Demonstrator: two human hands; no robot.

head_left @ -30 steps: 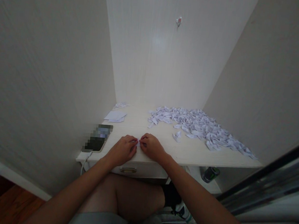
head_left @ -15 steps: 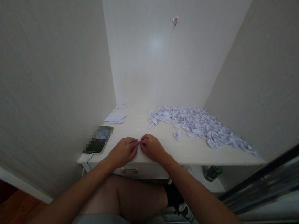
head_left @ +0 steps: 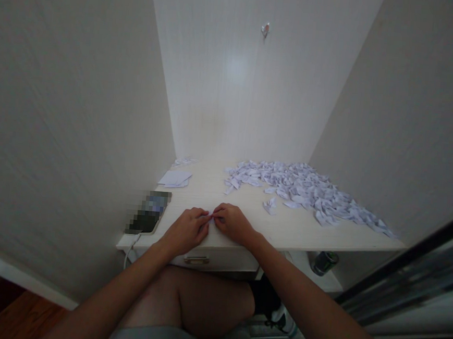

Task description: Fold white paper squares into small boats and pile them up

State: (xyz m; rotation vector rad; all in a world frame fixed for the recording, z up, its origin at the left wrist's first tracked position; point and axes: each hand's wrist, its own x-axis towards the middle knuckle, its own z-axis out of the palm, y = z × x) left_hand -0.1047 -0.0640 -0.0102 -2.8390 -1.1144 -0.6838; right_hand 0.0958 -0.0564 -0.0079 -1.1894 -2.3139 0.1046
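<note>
Both hands meet over the front of a white desk [head_left: 205, 188], pinching a small piece of white paper [head_left: 210, 215] between their fingertips. My left hand [head_left: 191, 229] grips it from the left, with its fingers curled. From the other side, my right hand [head_left: 232, 223] is closed on the paper with thumb and forefinger. Most of the paper is hidden by the fingers. To the right of my hands lies a single folded paper piece [head_left: 269, 205]. Beyond it, a wide pile of folded white paper pieces [head_left: 299, 183] spreads along the back and right.
Flat paper sheets [head_left: 175, 178] lie at the left, with small paper bits [head_left: 183, 162] behind them. A phone [head_left: 150, 213] with a white cable [head_left: 131, 250] rests at the left edge. Under the desktop are a drawer [head_left: 219, 263] and a dark can [head_left: 323, 263] on a shelf.
My fingers have shifted very slightly around the paper, and both hands stay at the same spot. The surrounding things have not moved.
</note>
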